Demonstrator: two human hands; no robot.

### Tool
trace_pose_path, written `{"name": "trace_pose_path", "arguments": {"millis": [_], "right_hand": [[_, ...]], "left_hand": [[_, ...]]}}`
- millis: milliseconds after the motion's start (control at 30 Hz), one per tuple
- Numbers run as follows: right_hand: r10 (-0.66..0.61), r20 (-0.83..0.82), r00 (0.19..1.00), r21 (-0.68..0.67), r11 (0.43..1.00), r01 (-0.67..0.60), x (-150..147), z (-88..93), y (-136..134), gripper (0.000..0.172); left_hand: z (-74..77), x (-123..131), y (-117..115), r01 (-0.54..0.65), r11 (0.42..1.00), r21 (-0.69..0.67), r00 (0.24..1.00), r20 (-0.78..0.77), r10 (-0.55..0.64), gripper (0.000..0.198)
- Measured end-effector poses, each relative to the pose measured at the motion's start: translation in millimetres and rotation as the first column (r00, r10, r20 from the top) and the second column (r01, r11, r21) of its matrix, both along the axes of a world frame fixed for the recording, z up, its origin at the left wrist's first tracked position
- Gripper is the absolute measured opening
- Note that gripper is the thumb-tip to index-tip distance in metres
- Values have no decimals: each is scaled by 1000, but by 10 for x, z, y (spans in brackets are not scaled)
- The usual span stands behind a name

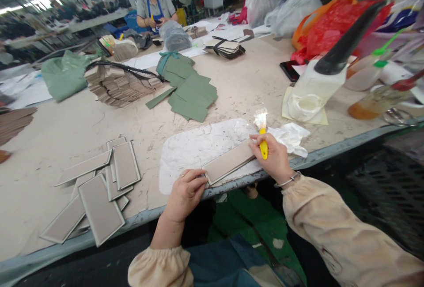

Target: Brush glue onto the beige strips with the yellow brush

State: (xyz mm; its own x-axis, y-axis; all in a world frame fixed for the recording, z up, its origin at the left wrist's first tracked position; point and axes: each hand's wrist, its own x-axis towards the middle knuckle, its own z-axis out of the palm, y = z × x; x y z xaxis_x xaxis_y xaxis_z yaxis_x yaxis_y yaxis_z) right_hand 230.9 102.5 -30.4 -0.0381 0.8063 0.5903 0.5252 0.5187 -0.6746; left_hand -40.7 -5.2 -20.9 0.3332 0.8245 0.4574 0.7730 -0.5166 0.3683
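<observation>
My left hand (186, 193) presses its fingertips on the near end of a long beige rectangular piece (228, 161) that lies on a white glue-stained mat (195, 148) at the table's front edge. My right hand (272, 156) is closed round a yellow-handled brush (263, 133), its white bristles pointing up and away, and its fingers also touch the piece's far end. A crumpled white cloth (290, 137) lies just right of the brush.
Several beige pieces (99, 190) are spread at the front left. Green pieces (190, 92) and a tied stack of beige ones (115, 84) lie mid-table. A white glue bottle with a black nozzle (324, 75), squeeze bottles (374, 68), a phone (289, 70) and bags stand right. A masked person (153, 6) works across.
</observation>
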Motion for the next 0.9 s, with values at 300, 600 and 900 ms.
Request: {"name": "trace_pose_path", "arguments": {"millis": [300,600,900], "right_hand": [[2,18,1000,10,1000,-3,1,-13,13,13],[-3,39,999,18,1000,2,-13,-1,3,9],[-22,52,998,11,1000,21,-33,25,-6,10]], "left_hand": [[-2,9,-14,-5,1000,13,1000,9,5,15],[15,11,-11,20,1000,7,1000,14,-21,15],[26,5,-7,18,1000,-1,1000,16,-18,15]]}}
